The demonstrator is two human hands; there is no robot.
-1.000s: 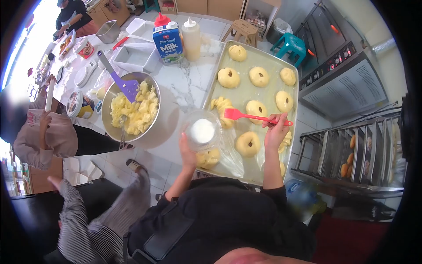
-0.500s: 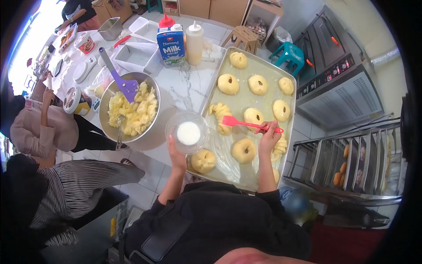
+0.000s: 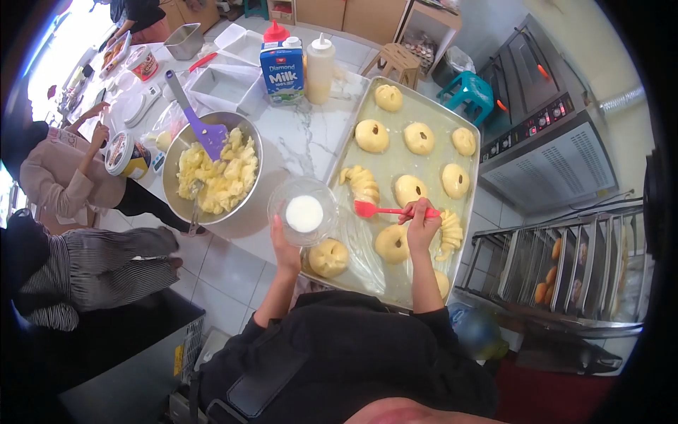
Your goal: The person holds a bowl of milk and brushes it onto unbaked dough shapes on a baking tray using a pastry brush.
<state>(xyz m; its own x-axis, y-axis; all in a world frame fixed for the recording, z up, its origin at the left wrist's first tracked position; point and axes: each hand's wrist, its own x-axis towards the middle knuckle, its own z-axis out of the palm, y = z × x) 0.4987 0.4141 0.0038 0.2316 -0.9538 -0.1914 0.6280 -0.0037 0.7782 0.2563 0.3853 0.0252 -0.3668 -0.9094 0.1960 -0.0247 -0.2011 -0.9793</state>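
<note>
My left hand (image 3: pixel 284 247) is wrapped around the near left side of a clear bowl (image 3: pixel 321 231) with white liquid (image 3: pixel 304 213) in it, probably milk. The bowl is beside the tray's left edge. In my right hand (image 3: pixel 421 220) is a red pastry brush (image 3: pixel 385 210), gripped by its handle. Its head is at the lower end of a twisted dough piece (image 3: pixel 361 185). Around the brush are a round dough piece (image 3: pixel 410 189) above and a larger one (image 3: pixel 393 243) below. Another twisted piece (image 3: pixel 450 233) lies right of my hand. All rest on a large baking tray (image 3: pixel 367 275).
Left of the bowl stands a metal mixing bowl (image 3: pixel 257 175) with yellow filling and a purple spatula (image 3: pixel 207 138). Behind are a milk carton (image 3: pixel 283 73) and a squeeze bottle (image 3: pixel 320 69). An oven (image 3: pixel 544 141) and tray rack (image 3: pixel 558 268) stand at right. Two people (image 3: pixel 74 177) (image 3: pixel 106 268) are at left.
My right hand has moved slightly left and down, and the brush head sits lower on the twisted dough. The left hand still holds the bowl. A person in striped trousers has shifted left.
</note>
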